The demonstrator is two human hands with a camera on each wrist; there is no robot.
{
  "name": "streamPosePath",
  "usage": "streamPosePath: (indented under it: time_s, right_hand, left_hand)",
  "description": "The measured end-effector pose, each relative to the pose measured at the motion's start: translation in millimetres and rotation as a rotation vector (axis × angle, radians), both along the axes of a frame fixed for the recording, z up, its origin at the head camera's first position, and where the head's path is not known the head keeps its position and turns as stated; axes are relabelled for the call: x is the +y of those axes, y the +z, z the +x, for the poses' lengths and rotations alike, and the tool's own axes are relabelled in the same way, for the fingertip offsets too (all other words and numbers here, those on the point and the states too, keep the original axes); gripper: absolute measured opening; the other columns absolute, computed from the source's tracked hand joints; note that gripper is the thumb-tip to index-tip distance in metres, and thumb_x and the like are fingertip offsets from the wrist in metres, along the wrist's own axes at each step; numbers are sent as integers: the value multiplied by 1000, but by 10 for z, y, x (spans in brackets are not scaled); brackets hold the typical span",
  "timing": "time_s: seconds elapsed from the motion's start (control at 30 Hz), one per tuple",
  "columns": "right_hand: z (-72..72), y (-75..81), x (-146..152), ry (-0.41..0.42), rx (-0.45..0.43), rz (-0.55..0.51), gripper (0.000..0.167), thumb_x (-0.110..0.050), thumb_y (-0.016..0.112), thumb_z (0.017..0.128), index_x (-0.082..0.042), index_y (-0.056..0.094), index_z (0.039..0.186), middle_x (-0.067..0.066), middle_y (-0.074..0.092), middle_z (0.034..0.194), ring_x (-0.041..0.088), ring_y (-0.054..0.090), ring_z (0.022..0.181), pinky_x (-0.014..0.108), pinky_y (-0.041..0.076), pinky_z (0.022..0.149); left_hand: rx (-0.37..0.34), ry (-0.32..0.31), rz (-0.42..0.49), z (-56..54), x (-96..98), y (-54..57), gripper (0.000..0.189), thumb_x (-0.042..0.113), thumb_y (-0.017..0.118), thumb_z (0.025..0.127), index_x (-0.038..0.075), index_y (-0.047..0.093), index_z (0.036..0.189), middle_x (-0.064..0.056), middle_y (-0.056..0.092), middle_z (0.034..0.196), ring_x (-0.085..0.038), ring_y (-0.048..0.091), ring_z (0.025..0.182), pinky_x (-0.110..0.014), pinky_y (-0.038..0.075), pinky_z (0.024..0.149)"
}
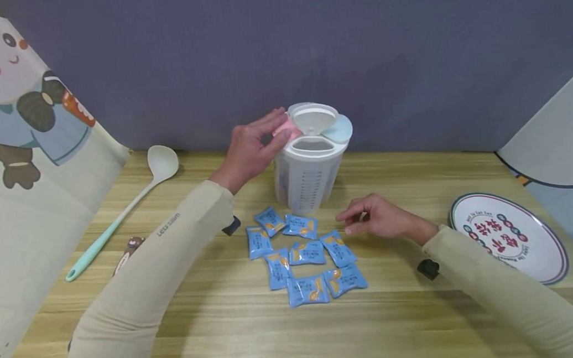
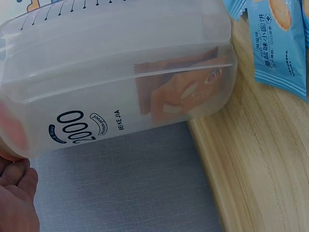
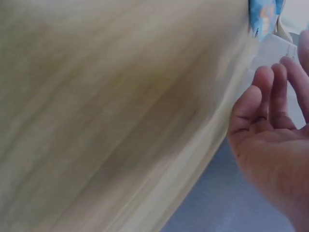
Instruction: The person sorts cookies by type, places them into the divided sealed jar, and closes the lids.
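Observation:
A tall translucent storage container [image 1: 311,172] stands at the table's back, its top divided into pink, pale blue and white lids. The front opening [image 1: 312,144] is uncovered, with a white flap raised behind it. My left hand [image 1: 251,148] holds the container's top at the pink lid [image 1: 288,128], thumb in front and fingers behind. Orange packets [image 2: 186,92] show through its wall in the left wrist view. Several blue snack packets [image 1: 308,253] lie in front of it. Beside them hovers my right hand [image 1: 376,217], fingers loosely bent and holding nothing.
To the left lies a ladle [image 1: 136,203] with a mint handle and pale bowl. A white plate [image 1: 510,235] with red lettering sits on the right. Behind the wooden table [image 1: 238,337] rises a dark blue-grey panel [image 1: 277,46]. A small bear-patterned item [image 1: 129,251] is partly covered by the left sleeve.

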State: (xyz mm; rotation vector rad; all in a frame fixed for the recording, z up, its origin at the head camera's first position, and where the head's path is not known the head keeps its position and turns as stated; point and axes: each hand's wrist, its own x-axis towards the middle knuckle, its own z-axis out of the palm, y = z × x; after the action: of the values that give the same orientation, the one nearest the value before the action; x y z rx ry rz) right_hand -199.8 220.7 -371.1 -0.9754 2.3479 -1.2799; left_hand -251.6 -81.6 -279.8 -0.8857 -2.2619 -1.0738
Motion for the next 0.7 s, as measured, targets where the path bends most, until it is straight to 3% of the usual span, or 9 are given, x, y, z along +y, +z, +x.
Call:
streamPosePath:
  time_s: [0.1, 0.23, 0.7]
  right_hand:
    - [-4, -50, 10, 47, -28, 28, 36, -4, 78, 77, 8, 66, 110, 12, 67, 91, 23, 61, 81, 31, 52, 72]
    - [0, -106, 19, 86, -55, 67, 44, -8, 79, 77, 7, 63, 115, 11, 67, 97, 23, 57, 81, 27, 50, 71]
    - [43, -182, 7, 68, -7, 103, 47, -15, 83, 72, 3, 67, 112, 7, 60, 89, 24, 49, 79, 29, 46, 68]
  left_hand:
    - [2, -4, 4, -3, -8, -3, 40, 25, 63, 93, 6, 58, 127, -7, 51, 134, -8, 44, 124, -24, 32, 103]
    - [5, -5, 5, -13, -14, -2, 40, 25, 63, 92, 5, 59, 127, -7, 51, 134, -7, 43, 124, -23, 32, 103]
    - [-17, 5, -2, -9, -3, -7, 42, 27, 63, 93, 5, 58, 128, -5, 50, 136, -4, 41, 125, -23, 30, 104]
